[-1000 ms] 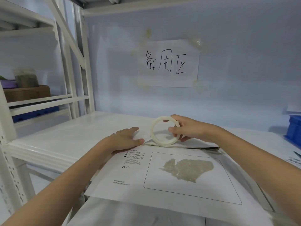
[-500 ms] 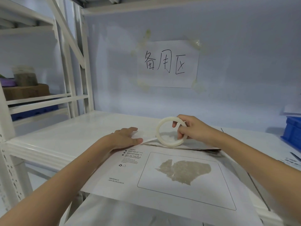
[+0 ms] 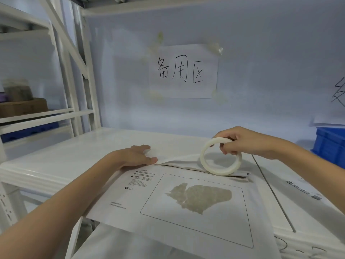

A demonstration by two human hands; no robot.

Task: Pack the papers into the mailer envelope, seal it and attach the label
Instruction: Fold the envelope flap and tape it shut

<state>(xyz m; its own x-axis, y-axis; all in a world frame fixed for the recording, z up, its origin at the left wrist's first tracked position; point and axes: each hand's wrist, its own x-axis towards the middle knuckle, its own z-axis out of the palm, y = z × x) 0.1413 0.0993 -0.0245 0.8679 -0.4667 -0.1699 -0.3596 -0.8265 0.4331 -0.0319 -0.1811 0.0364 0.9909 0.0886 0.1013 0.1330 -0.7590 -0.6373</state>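
On the white shelf (image 3: 61, 156) lies the mailer (image 3: 186, 208), its small print unreadable. Behind it, a taped wall sign (image 3: 183, 71) reads 备用区. Flat-fingered, the left hand (image 3: 136, 156) presses the mailer's far corner. Its fingers curled, the right hand (image 3: 242, 141) grips a tape roll (image 3: 220, 156) standing on the flap. A blue bin (image 3: 330, 144) sits far right.

Dim, bluish, even light; soft shadows; wide-angle bending at edges; slight softness.

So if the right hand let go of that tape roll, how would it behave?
The tape roll stands on edge on the mailer envelope, so it would probably roll or topple flat. It looks light: the right hand holds it with just a few fingers.
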